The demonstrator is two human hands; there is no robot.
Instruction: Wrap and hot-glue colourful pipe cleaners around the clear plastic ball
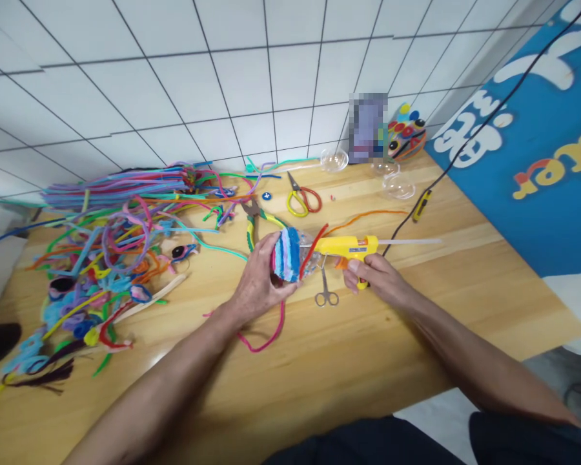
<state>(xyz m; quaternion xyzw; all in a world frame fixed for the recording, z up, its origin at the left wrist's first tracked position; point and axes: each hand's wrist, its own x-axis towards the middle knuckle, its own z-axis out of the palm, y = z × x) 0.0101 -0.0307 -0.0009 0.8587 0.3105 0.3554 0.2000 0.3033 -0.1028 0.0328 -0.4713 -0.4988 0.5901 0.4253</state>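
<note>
My left hand [259, 274] is wrapped round a rounded piece covered in striped pipe cleaners [286, 255], blue, light blue, lilac and pink, with a clear part on its right side. My right hand [375, 278] grips a yellow glue gun [343, 247] by its handle, with a finger at the orange trigger. A clear glue stick [411, 241] juts from the gun's back. The nozzle meets the right side of the striped piece; whether it touches is too small to tell. A red pipe cleaner [314, 252] stands up beside the nozzle.
Small metal scissors [326, 296], pliers [256, 216] and red-yellow scissors [303, 197] lie close by. Loose pipe cleaners [126, 239] and a bundle [121, 185] cover the table's left. Clear plastic domes [397, 186] and a decorated ball [407, 135] stand at the back right, near a cutter knife [421, 206].
</note>
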